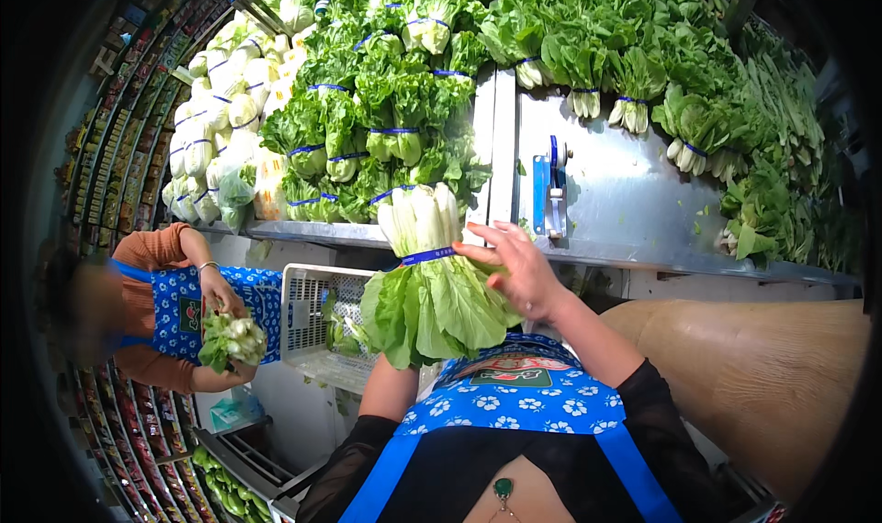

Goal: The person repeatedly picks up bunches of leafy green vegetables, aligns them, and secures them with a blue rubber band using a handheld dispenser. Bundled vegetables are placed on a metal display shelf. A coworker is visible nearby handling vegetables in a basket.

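Observation:
A bunch of leafy greens [441, 295], bound by a blue printed tape band [428, 255], is held up before me. Its white stems point away from me and its leaves hang toward my apron. My left forearm [389, 388] runs in under the leaves, which hide the left hand supporting the bunch from below. Beside the band on the right, my right hand [513, 264] has its fingers spread, a fingertip at the band's right end. On the steel counter ahead, a blue tape dispenser [550, 189] with a roll of blue tape stands to the right of the bunch.
The steel counter [620, 192] carries taped lettuce [393, 109], cabbages [224, 109] and leafy bunches [630, 89]. A white plastic crate [331, 271] holds some greens at left. A co-worker [200, 302] there holds a bunch. A tan rounded surface [751, 371] lies at right.

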Tool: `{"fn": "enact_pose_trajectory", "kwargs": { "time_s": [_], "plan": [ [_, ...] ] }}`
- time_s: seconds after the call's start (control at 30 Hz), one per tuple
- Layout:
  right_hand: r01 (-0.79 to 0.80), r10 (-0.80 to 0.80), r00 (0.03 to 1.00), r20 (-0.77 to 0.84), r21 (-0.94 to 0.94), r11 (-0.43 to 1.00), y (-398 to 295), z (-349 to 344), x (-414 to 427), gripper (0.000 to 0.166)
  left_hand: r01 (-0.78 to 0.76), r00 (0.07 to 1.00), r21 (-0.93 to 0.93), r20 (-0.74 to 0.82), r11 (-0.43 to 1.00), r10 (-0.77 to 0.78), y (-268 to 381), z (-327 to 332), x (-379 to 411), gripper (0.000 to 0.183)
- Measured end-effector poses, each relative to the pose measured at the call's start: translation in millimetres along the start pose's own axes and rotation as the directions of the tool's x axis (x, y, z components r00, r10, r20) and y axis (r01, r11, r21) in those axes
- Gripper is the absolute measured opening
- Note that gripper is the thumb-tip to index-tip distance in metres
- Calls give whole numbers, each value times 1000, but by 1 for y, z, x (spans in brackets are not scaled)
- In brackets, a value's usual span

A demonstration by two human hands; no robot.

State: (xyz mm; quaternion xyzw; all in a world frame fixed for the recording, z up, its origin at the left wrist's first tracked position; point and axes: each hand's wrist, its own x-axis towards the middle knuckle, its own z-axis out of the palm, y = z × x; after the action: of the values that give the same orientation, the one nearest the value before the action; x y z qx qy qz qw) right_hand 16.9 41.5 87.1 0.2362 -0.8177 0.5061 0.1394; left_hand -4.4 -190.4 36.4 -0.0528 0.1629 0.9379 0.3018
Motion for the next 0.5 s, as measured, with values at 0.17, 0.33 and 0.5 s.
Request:
{"fn": "enact_pose_trajectory", "kwargs": {
  "time_s": [0.17,0.33,0.5],
  "plan": [
    [-359,482,849,217,-432,827,23,-26,-1,53,-5,1000,79,-2,997,5,39,-13,9,65],
    [-153,151,988,-41,-53,987,0,-14,32,71,-14,995,127,95,992,2,59,-23,19,70],
    [-245,281,950,137,-234,941,15,13,51,88,-202,979,455,106,867,173,71,-31,44,80]
  ]
}}
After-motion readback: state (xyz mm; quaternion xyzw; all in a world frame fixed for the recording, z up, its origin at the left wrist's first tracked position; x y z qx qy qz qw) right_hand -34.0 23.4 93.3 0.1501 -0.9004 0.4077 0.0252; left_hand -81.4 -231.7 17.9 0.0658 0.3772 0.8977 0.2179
